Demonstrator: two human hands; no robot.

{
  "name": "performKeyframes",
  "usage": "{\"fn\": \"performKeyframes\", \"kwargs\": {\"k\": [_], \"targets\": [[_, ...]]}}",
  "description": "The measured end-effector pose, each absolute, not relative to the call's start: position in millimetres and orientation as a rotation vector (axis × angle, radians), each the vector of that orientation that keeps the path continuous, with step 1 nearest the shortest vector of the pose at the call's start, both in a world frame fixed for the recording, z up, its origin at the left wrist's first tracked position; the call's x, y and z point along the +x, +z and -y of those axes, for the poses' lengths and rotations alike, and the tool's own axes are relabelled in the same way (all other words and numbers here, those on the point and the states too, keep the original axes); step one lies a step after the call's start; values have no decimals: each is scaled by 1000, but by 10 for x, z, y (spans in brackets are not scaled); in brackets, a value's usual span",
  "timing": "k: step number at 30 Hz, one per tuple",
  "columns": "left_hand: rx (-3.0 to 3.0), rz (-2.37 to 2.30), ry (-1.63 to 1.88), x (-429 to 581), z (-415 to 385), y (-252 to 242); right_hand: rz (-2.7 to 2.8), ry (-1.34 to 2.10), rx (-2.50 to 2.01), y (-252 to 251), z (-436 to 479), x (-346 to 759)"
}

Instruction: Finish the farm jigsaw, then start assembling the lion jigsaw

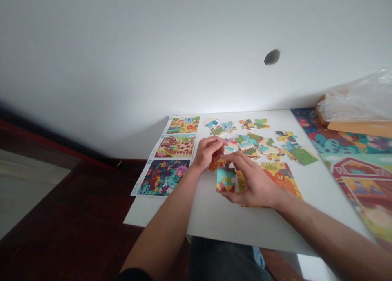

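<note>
Teal jigsaw piece (226, 179): squarish, no clear long axis, slightly skewed, at the right hand's thumb side, above the table (220, 219).
Right hand (255, 185): fingers (241, 166) and thumb pinched on the piece's edges.
Left hand (208, 152): fingers (216, 141) curled together; any grip cannot be told.
Loose jigsaw pieces (254, 144): scattered beyond the hands.
Printed picture sheet (174, 156): left, three scenes.

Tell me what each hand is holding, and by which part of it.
The right hand has a teal-and-yellow jigsaw puzzle piece between its fingers, gripped at the piece's right edge. Whether the left hand holds anything cannot be told.
</note>
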State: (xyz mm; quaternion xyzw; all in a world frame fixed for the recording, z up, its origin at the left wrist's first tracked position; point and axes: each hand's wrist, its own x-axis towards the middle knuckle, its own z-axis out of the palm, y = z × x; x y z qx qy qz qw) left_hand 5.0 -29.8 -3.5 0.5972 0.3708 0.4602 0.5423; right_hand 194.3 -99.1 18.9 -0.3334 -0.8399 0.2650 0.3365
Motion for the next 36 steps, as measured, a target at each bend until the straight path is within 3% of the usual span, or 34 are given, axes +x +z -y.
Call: {"fn": "performKeyframes", "kwargs": {"k": [4, 7, 20, 36], "targets": [[1162, -659, 612, 11, 341, 19, 2033, 525, -914, 168, 913, 2004], [1174, -631, 439, 8, 380, 68, 1993, 469, -935, 102, 851, 2034], [1102, -673, 623, -30, 337, 35, 1897, 440, -1005, 80, 847, 2040], [1327, -798, 776, -52, 371, 113, 1827, 844, -1117, 54, 829, 2063]]}}
